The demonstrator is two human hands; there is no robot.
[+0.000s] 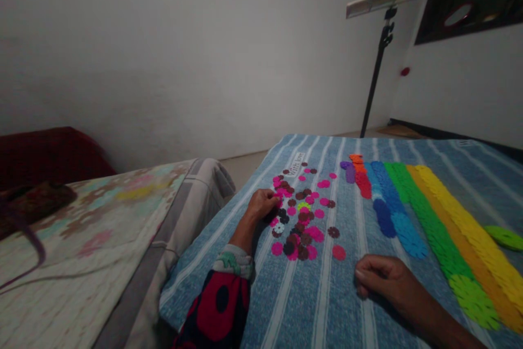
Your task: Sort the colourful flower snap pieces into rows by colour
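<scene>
My left hand rests on the blue striped cloth at the left edge of a scattered pile of pink and dark brown flower-shaped discs; its fingers are curled and pinched on one of the discs. My right hand lies lower right on the cloth with fingers curled under, apparently with nothing in it. A single pink disc lies just left of it. Sorted rows of discs run diagonally at the right: orange-red, blue, green and yellow.
A mattress with a pale patterned sheet lies to the left, a dark red cushion behind it. A black stand with a light bar rises beyond the cloth. A green object lies at the far right edge.
</scene>
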